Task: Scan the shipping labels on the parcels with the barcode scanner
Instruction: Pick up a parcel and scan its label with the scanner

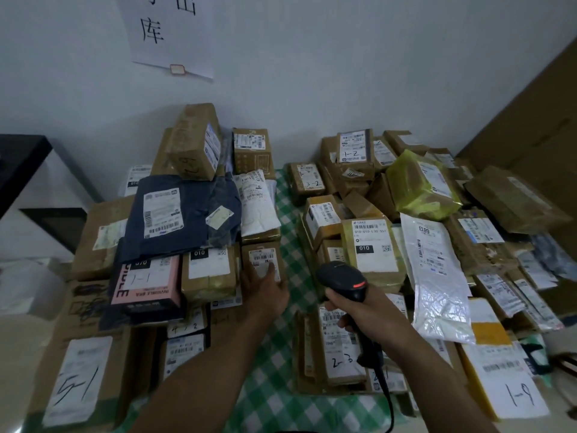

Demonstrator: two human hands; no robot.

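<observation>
While your right hand point(365, 310) is gripping the black plastic barcode scanner point(343, 276), your left hand point(265, 290), fingers flat, is steadying a small brown cardboard parcel point(261, 260); many others, it seems, are awaiting scanning.

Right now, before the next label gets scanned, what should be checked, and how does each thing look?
1. Grip: the right hand holds the barcode scanner by its handle: ok.
2. Power: the red light on the scanner's top glows: ok.
3. Parcel steady: the left hand rests on the small brown parcel: ok.
4. Label clear: its fingertips lie over the lower part of the shipping label: not ok.
5. Aim: whether the scanner points at that label: cannot tell.
6. Cable: hangs loose below the handle: ok.
</observation>
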